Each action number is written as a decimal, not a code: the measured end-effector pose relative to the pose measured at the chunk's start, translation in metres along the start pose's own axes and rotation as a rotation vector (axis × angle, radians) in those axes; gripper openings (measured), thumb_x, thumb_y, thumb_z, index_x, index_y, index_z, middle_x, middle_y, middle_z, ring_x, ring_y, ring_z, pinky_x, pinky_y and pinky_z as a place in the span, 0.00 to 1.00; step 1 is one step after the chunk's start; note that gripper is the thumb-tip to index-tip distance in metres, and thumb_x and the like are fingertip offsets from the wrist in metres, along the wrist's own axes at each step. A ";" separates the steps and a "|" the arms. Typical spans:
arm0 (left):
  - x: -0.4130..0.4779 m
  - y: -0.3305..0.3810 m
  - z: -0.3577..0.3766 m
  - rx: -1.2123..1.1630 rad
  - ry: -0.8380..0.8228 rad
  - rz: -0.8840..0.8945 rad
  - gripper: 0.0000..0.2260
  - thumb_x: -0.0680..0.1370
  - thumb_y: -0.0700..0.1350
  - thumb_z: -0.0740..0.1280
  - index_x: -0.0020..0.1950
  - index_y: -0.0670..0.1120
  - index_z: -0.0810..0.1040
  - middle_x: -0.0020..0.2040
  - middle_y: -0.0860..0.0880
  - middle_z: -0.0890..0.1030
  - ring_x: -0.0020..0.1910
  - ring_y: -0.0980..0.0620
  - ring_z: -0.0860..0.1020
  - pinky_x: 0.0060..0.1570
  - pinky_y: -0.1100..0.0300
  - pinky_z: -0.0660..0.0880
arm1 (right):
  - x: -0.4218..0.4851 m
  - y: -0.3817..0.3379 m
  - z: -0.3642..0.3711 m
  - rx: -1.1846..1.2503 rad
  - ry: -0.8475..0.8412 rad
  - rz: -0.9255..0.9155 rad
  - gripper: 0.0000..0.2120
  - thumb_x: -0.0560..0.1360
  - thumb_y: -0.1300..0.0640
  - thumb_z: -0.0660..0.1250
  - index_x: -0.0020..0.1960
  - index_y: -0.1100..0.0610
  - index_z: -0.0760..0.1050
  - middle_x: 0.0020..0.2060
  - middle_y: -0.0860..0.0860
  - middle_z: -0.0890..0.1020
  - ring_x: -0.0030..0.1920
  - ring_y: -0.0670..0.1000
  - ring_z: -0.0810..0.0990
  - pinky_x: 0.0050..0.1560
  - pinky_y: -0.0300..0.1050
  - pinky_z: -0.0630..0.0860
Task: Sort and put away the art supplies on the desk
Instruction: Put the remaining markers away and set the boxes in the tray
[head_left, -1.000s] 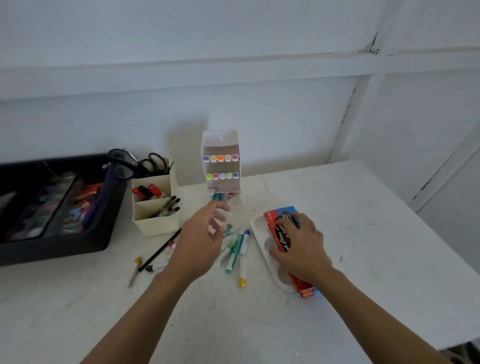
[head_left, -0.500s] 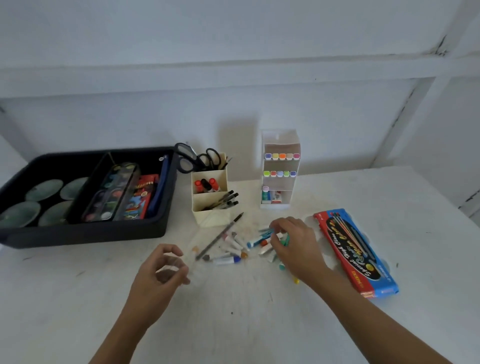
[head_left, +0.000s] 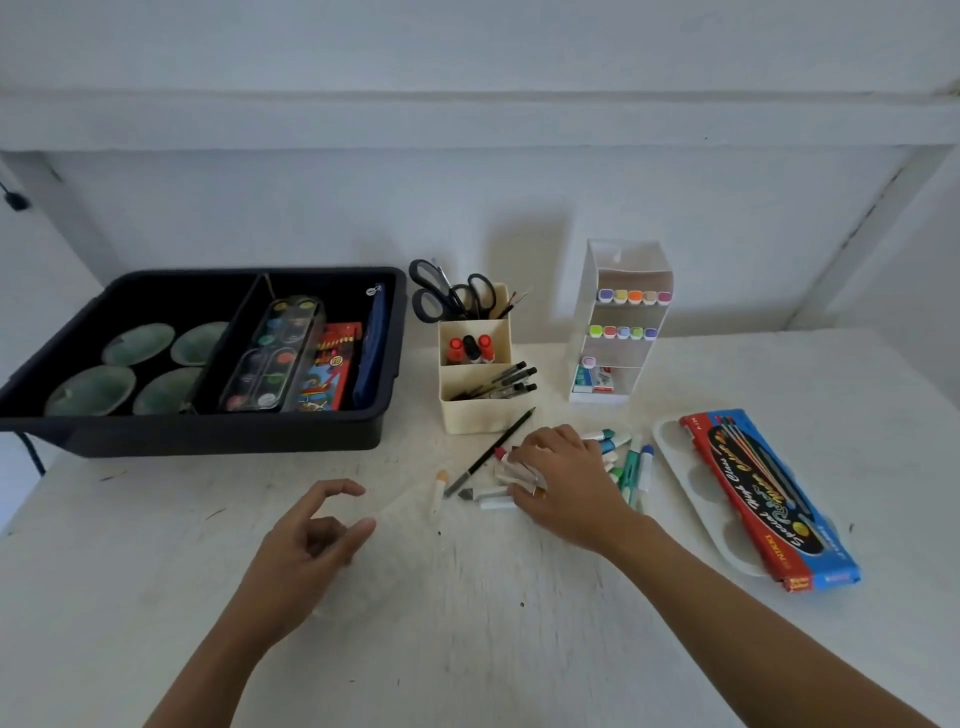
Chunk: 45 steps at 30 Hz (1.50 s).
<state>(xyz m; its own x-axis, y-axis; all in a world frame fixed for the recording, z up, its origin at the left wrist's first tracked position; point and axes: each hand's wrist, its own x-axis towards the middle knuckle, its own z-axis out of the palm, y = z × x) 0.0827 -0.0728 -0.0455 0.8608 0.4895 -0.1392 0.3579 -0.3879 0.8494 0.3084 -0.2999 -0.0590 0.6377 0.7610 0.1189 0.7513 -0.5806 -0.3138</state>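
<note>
Right hand (head_left: 566, 486) grips loose markers (head_left: 515, 467); left hand (head_left: 306, 545) curled, hold unclear

Right hand (head_left: 567, 487) grips markers (head_left: 631, 466), left hand (head_left: 301, 564) clear bag (head_left: 410, 525).

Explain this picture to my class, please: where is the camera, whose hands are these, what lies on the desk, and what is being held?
There is no machine here: a person sorts art supplies with bare hands. The camera sits on the person's head and looks down, so both arms reach in from below. On the white desk stand a black tray with a paint set, a cream holder with scissors and pens, and a marker rack. A palette lies at the right under a red-blue box. The right hand grips a few of the loose markers. The left hand seems to pinch a faint clear bag.
</note>
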 end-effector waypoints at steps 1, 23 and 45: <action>0.000 0.000 -0.001 0.013 -0.008 0.010 0.12 0.76 0.58 0.68 0.58 0.61 0.76 0.35 0.46 0.82 0.34 0.52 0.79 0.38 0.66 0.75 | -0.003 0.000 0.001 0.005 0.011 -0.001 0.17 0.76 0.43 0.65 0.64 0.45 0.77 0.59 0.44 0.76 0.62 0.49 0.68 0.59 0.53 0.66; 0.003 -0.001 0.044 0.291 -0.052 0.243 0.04 0.80 0.47 0.70 0.51 0.57 0.82 0.46 0.62 0.80 0.48 0.62 0.78 0.50 0.67 0.73 | 0.001 -0.007 -0.002 0.251 0.195 0.089 0.08 0.79 0.54 0.69 0.55 0.54 0.82 0.49 0.49 0.81 0.48 0.47 0.78 0.55 0.51 0.76; 0.010 -0.009 0.062 0.263 0.141 0.256 0.13 0.76 0.58 0.67 0.53 0.55 0.85 0.48 0.60 0.81 0.52 0.59 0.77 0.57 0.53 0.70 | -0.044 -0.020 -0.004 0.383 -0.048 -0.001 0.05 0.75 0.53 0.74 0.49 0.51 0.84 0.45 0.42 0.79 0.41 0.42 0.78 0.44 0.29 0.72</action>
<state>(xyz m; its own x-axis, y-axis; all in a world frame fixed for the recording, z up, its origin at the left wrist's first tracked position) 0.1112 -0.1132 -0.0860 0.8828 0.4463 0.1468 0.2346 -0.6894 0.6853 0.2660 -0.3233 -0.0542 0.6218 0.7793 0.0779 0.6283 -0.4370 -0.6436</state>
